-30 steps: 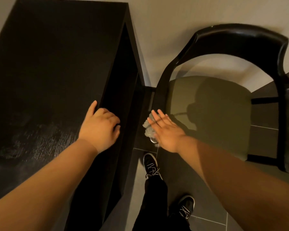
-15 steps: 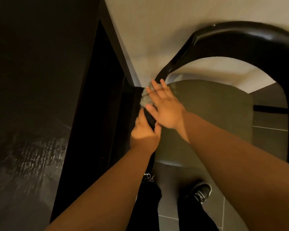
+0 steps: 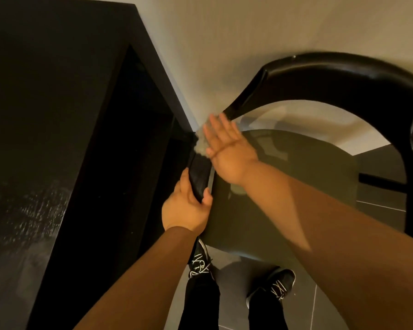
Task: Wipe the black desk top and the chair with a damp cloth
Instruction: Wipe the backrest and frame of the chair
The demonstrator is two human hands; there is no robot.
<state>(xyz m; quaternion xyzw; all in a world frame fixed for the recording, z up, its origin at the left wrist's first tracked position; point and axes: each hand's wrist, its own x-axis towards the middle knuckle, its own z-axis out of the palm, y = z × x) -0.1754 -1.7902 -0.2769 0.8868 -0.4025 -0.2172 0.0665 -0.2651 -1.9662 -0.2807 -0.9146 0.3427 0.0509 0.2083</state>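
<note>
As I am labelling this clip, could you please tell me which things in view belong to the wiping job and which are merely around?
Part of the job:
- black desk top
- chair, its arm gripped by the left hand
- cloth, pressed on the chair by the flat right hand

Merely around:
- shoes
- tiled floor
- wall

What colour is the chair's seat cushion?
Olive green: the seat cushion shows best in the head view, inside the chair's black frame.

No legible text, label, brand, number or sign on desk (image 3: pixel 45 115), chair (image 3: pixel 343 77), cloth (image 3: pixel 200 142) or shoes (image 3: pixel 199 263); white marks there are laces (image 3: pixel 199 265).
</note>
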